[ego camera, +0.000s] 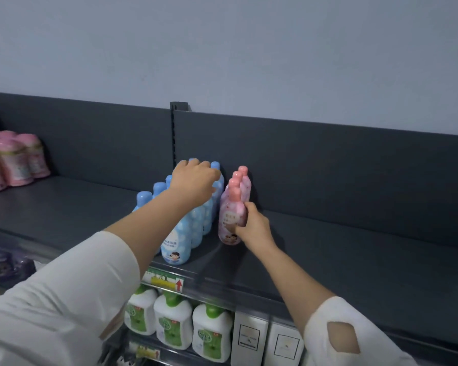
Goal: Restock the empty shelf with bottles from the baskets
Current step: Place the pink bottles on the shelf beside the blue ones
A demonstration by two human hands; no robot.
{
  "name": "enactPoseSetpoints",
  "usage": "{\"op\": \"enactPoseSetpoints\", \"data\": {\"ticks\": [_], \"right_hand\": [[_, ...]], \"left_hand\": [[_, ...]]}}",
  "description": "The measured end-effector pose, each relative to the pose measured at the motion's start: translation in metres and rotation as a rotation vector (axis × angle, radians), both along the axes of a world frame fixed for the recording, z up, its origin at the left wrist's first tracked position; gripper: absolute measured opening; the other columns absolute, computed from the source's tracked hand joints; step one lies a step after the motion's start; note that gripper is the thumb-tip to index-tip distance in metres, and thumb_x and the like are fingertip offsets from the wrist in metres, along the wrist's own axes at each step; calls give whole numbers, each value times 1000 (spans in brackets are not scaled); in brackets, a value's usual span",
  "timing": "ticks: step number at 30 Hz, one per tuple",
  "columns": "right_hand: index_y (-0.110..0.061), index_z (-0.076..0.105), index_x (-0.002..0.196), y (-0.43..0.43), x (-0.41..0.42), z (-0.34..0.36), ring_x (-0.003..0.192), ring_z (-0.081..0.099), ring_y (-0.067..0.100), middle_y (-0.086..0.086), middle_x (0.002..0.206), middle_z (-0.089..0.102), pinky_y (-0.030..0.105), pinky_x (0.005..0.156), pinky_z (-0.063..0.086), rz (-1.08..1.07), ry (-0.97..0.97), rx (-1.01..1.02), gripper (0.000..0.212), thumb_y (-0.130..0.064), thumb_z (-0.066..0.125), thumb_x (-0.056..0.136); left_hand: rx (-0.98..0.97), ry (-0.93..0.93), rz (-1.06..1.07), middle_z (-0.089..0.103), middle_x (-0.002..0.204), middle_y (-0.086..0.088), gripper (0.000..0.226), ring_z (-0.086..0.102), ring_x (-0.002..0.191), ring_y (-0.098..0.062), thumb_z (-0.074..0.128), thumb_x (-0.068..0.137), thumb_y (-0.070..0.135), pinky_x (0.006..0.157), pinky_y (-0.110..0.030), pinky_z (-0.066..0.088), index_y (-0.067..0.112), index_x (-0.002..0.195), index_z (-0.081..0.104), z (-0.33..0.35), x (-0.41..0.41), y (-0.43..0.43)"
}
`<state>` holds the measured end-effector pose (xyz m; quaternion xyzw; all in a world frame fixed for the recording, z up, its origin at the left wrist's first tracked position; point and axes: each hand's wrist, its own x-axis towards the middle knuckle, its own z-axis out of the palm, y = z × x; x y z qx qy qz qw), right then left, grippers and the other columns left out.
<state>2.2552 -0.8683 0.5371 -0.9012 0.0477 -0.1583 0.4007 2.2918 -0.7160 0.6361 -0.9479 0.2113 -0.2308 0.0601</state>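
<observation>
On the dark grey top shelf (354,247) stand two rows of blue bottles (176,244) and, to their right, a single row of pink bottles (242,180) running back to the rear panel. My right hand (254,225) grips the front pink bottle (229,220) from its right side, and the bottle stands on the shelf. My left hand (195,180) reaches over the blue rows, fingers curled down onto the caps near the back; whether it grips one is hidden. No basket is in view.
Pink bottles (13,162) cluster at the shelf's far left. Below the shelf edge with its price label (163,281) stand white bottles with green caps (173,323) and white boxes (249,336). Purple items (3,262) sit lower left. Bare shelf stretches right of the pink row.
</observation>
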Motion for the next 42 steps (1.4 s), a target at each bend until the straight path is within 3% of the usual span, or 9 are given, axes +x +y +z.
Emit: {"op": "enactPoseSetpoints", "data": {"ticks": [5,9,16,19,21,24,28,37,42], "right_hand": [[-24,36,141,12,4,-1,111,58,28,9,127,56,35,89,51,7,7,43,70,-17,72,82],[-26,33,143,11,-6,0,117,53,29,9,134,49,37,90,49,-26,-6,-59,71,-18,68,82],[-20,55,122,27,-46,29,117,47,27,3,128,50,36,80,46,-160,-147,-356,32,-35,54,93],[-19,59,113,63,-63,44,113,47,25,2,126,54,31,72,39,-137,-231,-450,25,-33,49,96],[-19,59,113,97,-75,50,114,48,23,0,120,57,32,74,39,-110,-295,-461,25,-34,49,96],[-19,59,116,159,-92,51,113,50,27,1,118,59,36,85,39,-46,-368,-504,27,-33,50,95],[-18,59,117,243,-108,34,111,50,26,1,116,59,36,84,40,72,-387,-525,28,-34,49,96],[-20,57,118,394,-108,-33,114,48,23,-2,120,56,34,88,41,409,-233,-613,28,-34,47,97],[-23,55,121,460,-89,-81,115,49,22,-3,120,56,36,87,43,627,-124,-628,29,-36,47,96]], "left_hand": [[6,39,10,56,120,0,32,48,114,-24,48,92,34,94,-36,40,26,123,54,-3,-8,10],[-22,43,-8,55,122,0,32,48,116,-23,46,93,31,95,-35,38,26,124,54,-1,-17,16],[-97,-11,-91,54,125,3,34,46,121,-22,45,94,34,100,-34,34,28,127,52,7,-44,49],[-161,-49,-105,55,124,4,33,46,120,-21,46,94,32,101,-33,33,28,126,53,8,-60,89],[-194,-71,-91,56,122,4,31,47,119,-21,45,95,32,99,-33,33,28,123,55,6,-73,124],[-188,-59,-51,57,122,4,30,46,120,-22,43,95,31,98,-33,33,28,123,55,-4,-95,186],[-145,0,10,56,125,5,30,45,121,-21,43,96,33,99,-34,32,28,124,54,-28,-125,274],[-98,229,285,59,114,4,26,52,109,-23,44,92,33,83,-34,38,27,112,59,-115,-167,443],[-101,346,427,59,119,3,28,52,113,-22,42,93,37,87,-34,37,29,114,59,-167,-181,503]]}}
